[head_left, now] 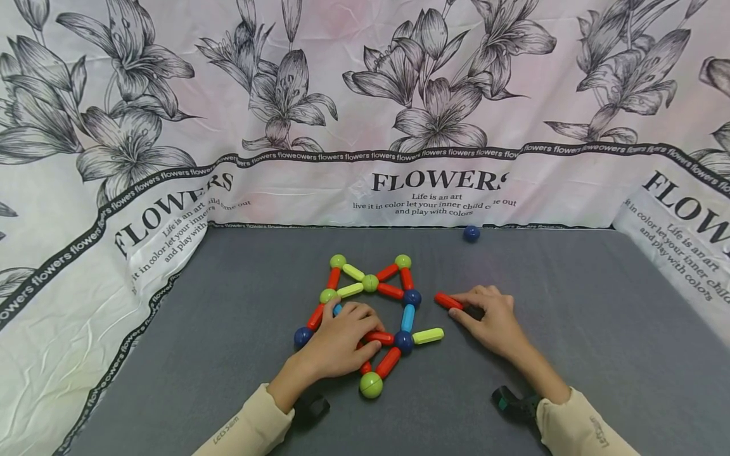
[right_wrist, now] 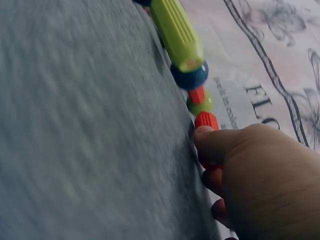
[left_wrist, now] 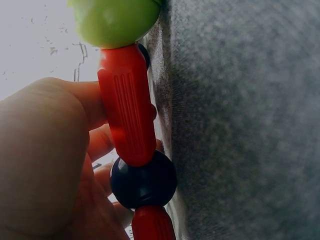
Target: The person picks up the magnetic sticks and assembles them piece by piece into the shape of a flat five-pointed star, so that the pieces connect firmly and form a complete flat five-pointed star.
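Observation:
On the dark table lies a flat figure of coloured rods and balls, partly covered by my left hand. The left thumb and fingers pinch a red rod that meets a navy ball. In the left wrist view, the thumb and fingers lie about a red rod between a green ball and a navy ball. To the right of the figure, my right hand pinches a loose red rod by its near end, thumb on one side. Its free end points left toward another navy ball.
A yellow-green rod juts right from the figure. A lone navy ball sits by the table's back edge. A green ball forms the figure's near tip. Flower-printed cloth hangs behind the table.

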Available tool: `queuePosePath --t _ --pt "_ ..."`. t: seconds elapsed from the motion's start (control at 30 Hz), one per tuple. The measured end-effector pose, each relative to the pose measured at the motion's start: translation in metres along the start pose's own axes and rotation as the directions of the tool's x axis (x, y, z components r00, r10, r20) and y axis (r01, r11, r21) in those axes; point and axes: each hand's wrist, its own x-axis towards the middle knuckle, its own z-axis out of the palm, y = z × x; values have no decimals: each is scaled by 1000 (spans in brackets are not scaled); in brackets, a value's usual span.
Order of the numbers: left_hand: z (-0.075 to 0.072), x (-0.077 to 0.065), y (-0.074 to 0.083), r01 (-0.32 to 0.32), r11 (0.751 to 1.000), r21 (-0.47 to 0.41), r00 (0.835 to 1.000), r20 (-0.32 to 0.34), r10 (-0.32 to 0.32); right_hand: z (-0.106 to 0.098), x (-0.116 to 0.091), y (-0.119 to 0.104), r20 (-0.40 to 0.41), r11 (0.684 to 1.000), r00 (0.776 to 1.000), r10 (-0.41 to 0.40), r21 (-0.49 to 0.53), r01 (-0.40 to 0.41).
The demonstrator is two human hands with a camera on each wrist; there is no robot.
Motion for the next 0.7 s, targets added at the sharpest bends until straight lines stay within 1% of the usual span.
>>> queuePosePath --t 0.1,0.2,0.33,0.47,0.7 --pt "0 0 0 -2 1000 1 1000 -2 2 3 0 -5 17 1000 1000 -15 24 14" --pt "0 0 0 -3 1000 0 1000 -1 3 5 -1 -9 28 999 1000 -12 39 11" --pt "0 0 0 -1 1000 0 1000 6 1 6 -2 -11 49 998 999 -5 65 2" --pt "0 0 1 -1 1000 3 1000 14 1 8 -3 -13 67 997 998 -17 81 11" --pt "-2 -1 2 -3 1000 -2 1000 16 3 10 -4 -17 63 994 997 -37 109 30"
